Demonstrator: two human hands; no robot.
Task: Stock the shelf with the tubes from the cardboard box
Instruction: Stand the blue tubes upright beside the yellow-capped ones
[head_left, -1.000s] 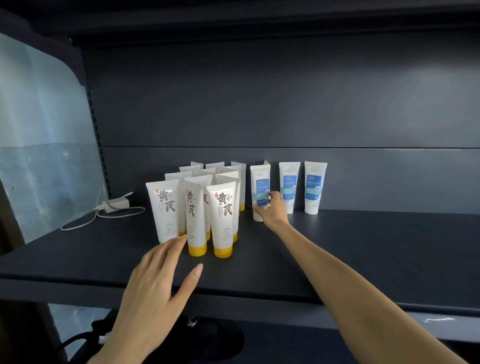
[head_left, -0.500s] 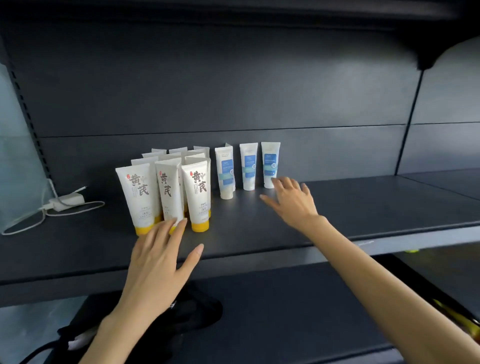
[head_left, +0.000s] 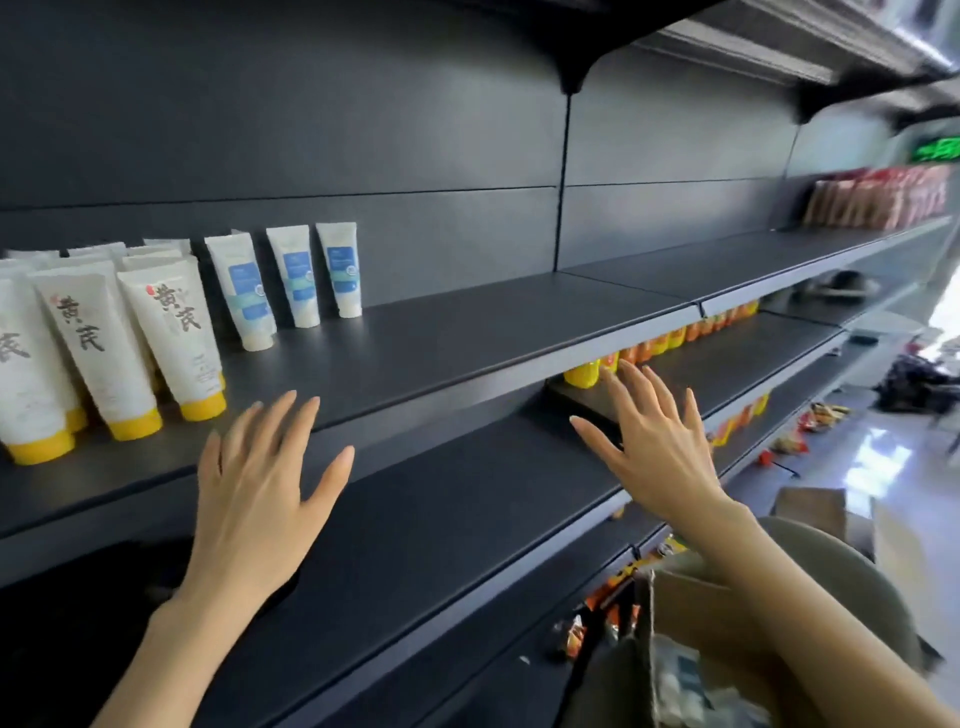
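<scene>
Blue-label tubes (head_left: 296, 275) and yellow-capped tubes (head_left: 171, 332) stand on the shelf (head_left: 467, 332), upper left. The cardboard box (head_left: 675, 618), lower right, holds blurry pale things. The left hand (head_left: 260, 483) and right hand (head_left: 654, 447) are spread wide and empty, below the tubes.

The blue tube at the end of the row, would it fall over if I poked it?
Probably yes. The blue tube is tall and narrow and stands on its small cap, so a poke up high would likely tip it. It stands close to the next tube, so it might knock that over too.
</scene>
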